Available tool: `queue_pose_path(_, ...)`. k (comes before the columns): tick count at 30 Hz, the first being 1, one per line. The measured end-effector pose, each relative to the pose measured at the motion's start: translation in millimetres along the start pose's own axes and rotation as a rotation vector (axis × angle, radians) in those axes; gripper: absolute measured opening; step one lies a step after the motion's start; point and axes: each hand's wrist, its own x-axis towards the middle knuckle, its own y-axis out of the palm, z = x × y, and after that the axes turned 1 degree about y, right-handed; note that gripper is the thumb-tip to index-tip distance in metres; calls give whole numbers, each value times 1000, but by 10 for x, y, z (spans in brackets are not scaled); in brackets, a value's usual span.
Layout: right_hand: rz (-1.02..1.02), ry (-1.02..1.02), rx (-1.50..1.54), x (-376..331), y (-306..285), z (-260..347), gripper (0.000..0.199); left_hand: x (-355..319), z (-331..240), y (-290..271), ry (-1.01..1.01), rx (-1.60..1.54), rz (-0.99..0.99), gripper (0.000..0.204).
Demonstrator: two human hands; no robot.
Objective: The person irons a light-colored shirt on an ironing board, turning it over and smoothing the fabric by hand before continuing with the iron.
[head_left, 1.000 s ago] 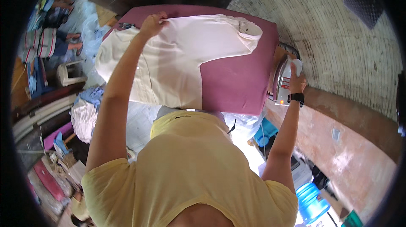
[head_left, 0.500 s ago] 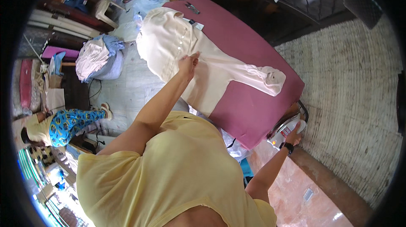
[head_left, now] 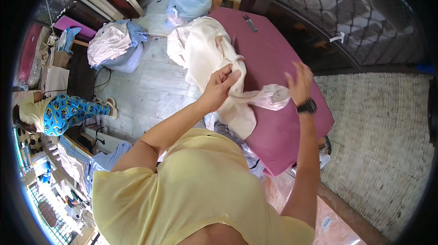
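A cream long-sleeved garment [head_left: 200,58] lies bunched over the maroon padded ironing board [head_left: 273,58], part of it hanging off the left side. My left hand [head_left: 221,87] is closed on a raised fold in its middle. One sleeve stretches right, ending in a crumpled cuff [head_left: 276,95]. Just beyond that cuff, my right hand [head_left: 300,83] hovers with fingers apart, holding nothing; a dark watch circles the wrist. Past the board's near right edge, only a pale part of the iron [head_left: 324,159] shows beside my right forearm.
Thread snips [head_left: 250,23] lie at the board's far end. A heap of pale and blue cloth [head_left: 114,46] sits on the floor at left. Another person in blue patterned trousers [head_left: 68,112] is farther left. A dark lattice door [head_left: 319,7] stands beyond the board.
My right hand has left the iron and moved up over the board near the cuff. My left hand has lifted and gathered the garment, which lay flatter before. The view has shifted.
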Motion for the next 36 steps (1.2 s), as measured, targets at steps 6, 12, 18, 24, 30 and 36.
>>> queue_pose_path(6,376,-161,131,1079,1557,1209,70,-759,-1204,-171,65,66,66,32)
queue_pose_path(12,202,-90,485,1158,2596,2221,25,-1644,-2162,-880,524,485,-464,55)
queue_pose_path(18,297,-275,319,1266,1973,2405,28,-2513,-3489,-1783,1083,1114,-890,43)
queue_pose_path(24,419,108,1106,1314,-154,1934,17,-2753,-4956,-2366,1144,1382,-784,34)
queue_pose_path(30,706,17,324,1536,-530,1207,26,-1082,-5220,-2785,1054,1813,-736,30)
queue_pose_path(36,-104,-190,-21,2634,-678,565,30,127,-5783,-2100,1375,1957,-1068,40)
